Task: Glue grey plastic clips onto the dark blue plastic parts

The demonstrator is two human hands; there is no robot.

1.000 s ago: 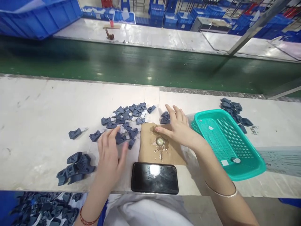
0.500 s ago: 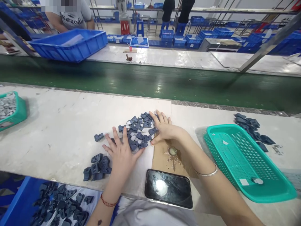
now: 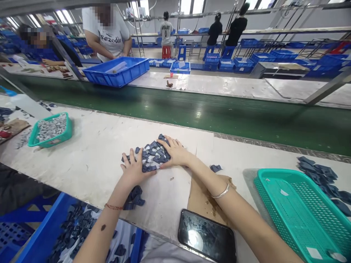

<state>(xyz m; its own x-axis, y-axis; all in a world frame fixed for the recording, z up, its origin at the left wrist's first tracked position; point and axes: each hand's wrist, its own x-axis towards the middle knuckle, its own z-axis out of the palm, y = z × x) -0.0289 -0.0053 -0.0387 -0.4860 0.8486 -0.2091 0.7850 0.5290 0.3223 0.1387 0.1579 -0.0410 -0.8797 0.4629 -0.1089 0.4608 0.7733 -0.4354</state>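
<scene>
A pile of small dark blue pieces mixed with white bits lies on the white tabletop, between my two hands. My left hand touches the pile's left and near edge, fingers spread. Against its right side rests my right hand, fingers apart and curved around the edge. Neither hand grips a piece that I can see. More dark pieces sit beside my left wrist, partly hidden by it. One loose piece lies right of my right wrist.
A black phone lies at the near edge by brown cardboard. A green basket stands right, a smaller one left. A blue crate holds dark pieces below. Beyond the green belt, people work near a blue bin.
The view has tilted up and turned left. Both hands have moved left over the cardboard's edge with the pile, which is more compact. One piece now lies apart on the right.
</scene>
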